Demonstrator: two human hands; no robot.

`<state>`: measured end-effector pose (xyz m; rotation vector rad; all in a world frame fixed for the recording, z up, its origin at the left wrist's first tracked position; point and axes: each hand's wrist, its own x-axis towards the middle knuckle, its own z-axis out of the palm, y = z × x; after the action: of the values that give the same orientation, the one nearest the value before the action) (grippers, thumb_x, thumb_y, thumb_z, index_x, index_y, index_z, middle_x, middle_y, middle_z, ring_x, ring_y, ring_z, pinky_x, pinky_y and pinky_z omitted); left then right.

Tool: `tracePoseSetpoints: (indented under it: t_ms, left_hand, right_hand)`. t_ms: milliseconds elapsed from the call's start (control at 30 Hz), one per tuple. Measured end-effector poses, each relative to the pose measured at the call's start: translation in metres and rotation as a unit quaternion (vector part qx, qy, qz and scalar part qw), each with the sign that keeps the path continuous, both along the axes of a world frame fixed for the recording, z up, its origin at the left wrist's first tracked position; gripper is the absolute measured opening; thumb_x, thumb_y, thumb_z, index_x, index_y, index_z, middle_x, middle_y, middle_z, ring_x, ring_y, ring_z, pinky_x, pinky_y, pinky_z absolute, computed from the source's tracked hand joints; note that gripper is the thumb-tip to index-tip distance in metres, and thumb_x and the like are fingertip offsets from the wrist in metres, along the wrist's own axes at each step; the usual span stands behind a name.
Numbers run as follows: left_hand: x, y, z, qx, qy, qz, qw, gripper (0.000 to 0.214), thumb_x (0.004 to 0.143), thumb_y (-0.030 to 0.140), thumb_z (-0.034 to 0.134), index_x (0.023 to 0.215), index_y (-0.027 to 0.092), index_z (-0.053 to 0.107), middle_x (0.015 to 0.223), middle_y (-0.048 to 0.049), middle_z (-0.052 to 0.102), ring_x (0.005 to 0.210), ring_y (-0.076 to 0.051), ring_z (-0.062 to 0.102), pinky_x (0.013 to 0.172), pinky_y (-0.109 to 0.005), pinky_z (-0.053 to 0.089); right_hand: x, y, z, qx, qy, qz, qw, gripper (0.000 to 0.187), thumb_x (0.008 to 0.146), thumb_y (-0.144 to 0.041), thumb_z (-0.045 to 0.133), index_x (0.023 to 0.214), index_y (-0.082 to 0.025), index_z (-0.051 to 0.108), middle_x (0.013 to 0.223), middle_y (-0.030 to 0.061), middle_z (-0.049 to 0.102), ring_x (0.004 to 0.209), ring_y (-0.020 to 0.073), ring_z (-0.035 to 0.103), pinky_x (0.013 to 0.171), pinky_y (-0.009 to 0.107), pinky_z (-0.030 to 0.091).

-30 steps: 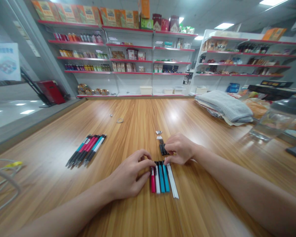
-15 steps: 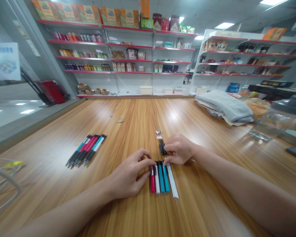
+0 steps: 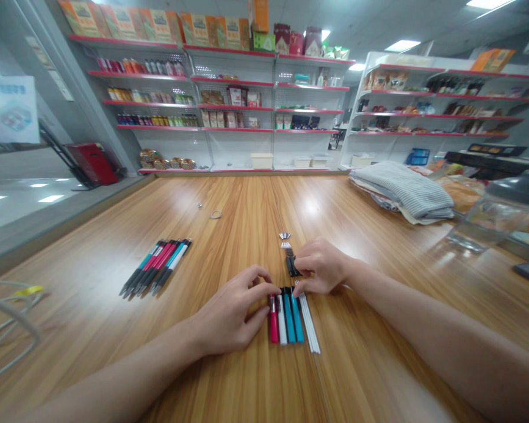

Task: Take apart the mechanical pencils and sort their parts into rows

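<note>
Four pen barrels lie side by side on the table: a red barrel (image 3: pixel 274 326), a white barrel (image 3: pixel 282 326) and two teal barrels (image 3: pixel 293 323). My left hand (image 3: pixel 235 305) rests beside them, thumb and forefinger apart, the forefinger tip touching the upper end of the row. Across from it, my right hand (image 3: pixel 321 267) is curled, its thumb by the top of the right teal barrel and its forefinger by the black grips (image 3: pixel 290 267); I see nothing held between them. Thin white refills (image 3: pixel 309 326) lie right of the barrels. Small white parts (image 3: pixel 285 245) and metal tips (image 3: pixel 284 235) sit beyond.
Several assembled pens (image 3: pixel 156 267) lie at the left. A small ring (image 3: pixel 216 215) is farther back. White cables (image 3: pixel 15 317) lie at the left edge. Folded striped cloth (image 3: pixel 401 191) and a clear jug (image 3: pixel 489 211) stand at the right. Stocked shelves (image 3: pixel 235 108) are behind the table.
The whole view has shifted slightly. Both hands and the pen parts keep nearly the same positions relative to each other.
</note>
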<state>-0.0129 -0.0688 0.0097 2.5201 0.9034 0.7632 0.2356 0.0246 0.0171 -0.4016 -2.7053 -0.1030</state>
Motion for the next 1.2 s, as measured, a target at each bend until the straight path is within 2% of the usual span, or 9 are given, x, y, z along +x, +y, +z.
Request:
tracePoseSetpoints:
  t_ms: [700, 867, 1200]
  left_hand:
    - [-0.0035, -0.0001, -0.0032, 0.010, 0.030, -0.008, 0.999, 0.036, 0.084, 0.012, 0.047, 0.116, 0.023, 0.058, 0.117, -0.0097, 0.044, 0.088, -0.016, 0.051, 0.082, -0.035, 0.047]
    - [-0.0030, 0.0021, -0.0033, -0.004, 0.006, -0.019, 1.000, 0.039, 0.085, 0.008, 0.042, 0.120, 0.020, 0.054, 0.112, -0.0102, 0.045, 0.094, -0.016, 0.051, 0.084, -0.033, 0.047]
    - [-0.0039, 0.0032, -0.0034, -0.010, 0.002, -0.020, 1.000, 0.042, 0.082, 0.003, 0.042, 0.119, 0.019, 0.053, 0.112, -0.0094, 0.047, 0.099, -0.017, 0.051, 0.087, -0.031, 0.046]
  right_hand:
    - [-0.0004, 0.0013, -0.0018, 0.007, 0.000, 0.001, 1.000, 0.056, 0.075, -0.069, 0.053, 0.053, -0.018, 0.047, 0.050, -0.0008, 0.050, 0.048, 0.0093, 0.043, 0.051, 0.026, 0.022]
    - [-0.0014, 0.0014, -0.0022, 0.018, -0.004, -0.004, 1.000, 0.057, 0.075, -0.069, 0.053, 0.053, -0.017, 0.047, 0.050, -0.0007, 0.050, 0.048, 0.0092, 0.043, 0.051, 0.026, 0.021]
    - [-0.0038, -0.0015, -0.0004, 0.030, 0.006, -0.004, 1.000, 0.057, 0.076, -0.070, 0.052, 0.053, -0.018, 0.047, 0.049, -0.0005, 0.050, 0.048, 0.0092, 0.043, 0.051, 0.026, 0.021]
